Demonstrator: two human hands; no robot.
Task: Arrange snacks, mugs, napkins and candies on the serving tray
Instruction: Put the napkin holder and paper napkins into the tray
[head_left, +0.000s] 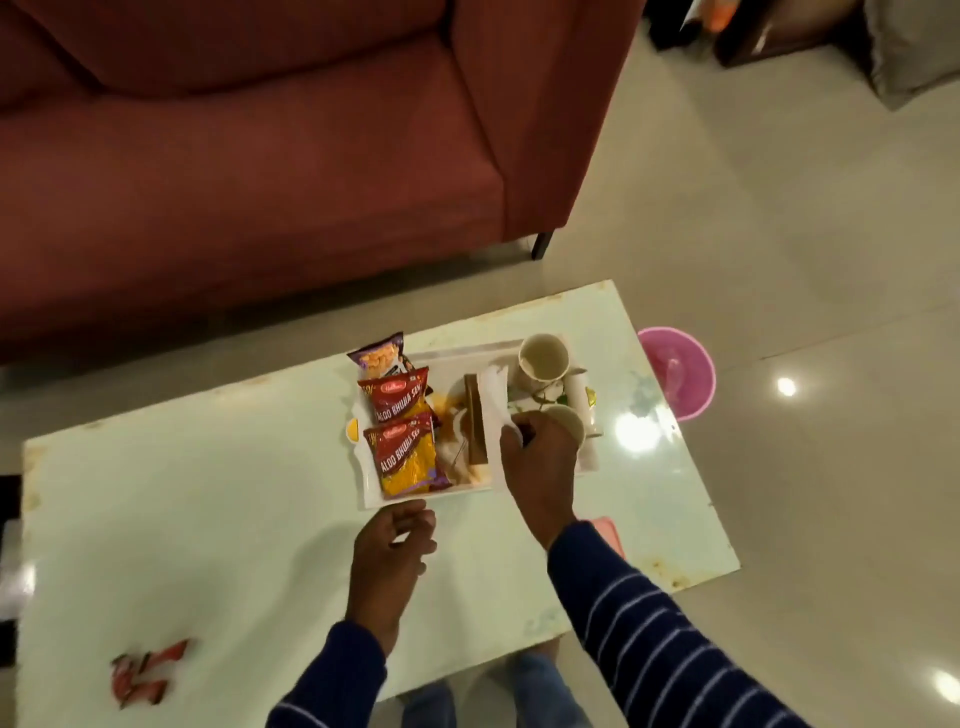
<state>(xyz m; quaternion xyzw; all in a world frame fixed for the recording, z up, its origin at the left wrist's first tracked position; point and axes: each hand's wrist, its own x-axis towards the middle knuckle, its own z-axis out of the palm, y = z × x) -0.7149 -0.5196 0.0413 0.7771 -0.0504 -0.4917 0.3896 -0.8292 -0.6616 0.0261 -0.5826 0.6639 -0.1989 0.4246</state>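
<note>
A: Report hand states.
B: Right hand (540, 457) is over the serving tray (395, 501), fingers pinching a white napkin (493, 400). Left hand (389, 556) hovers near the tray's front edge, fingers loosely curled, gripping nothing.
A: Candies?
B: Red candies (145, 670) lie on the table (208, 519), well apart from the tray.

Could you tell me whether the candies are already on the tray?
No, the candies lie on the table, far from the tray.
</note>
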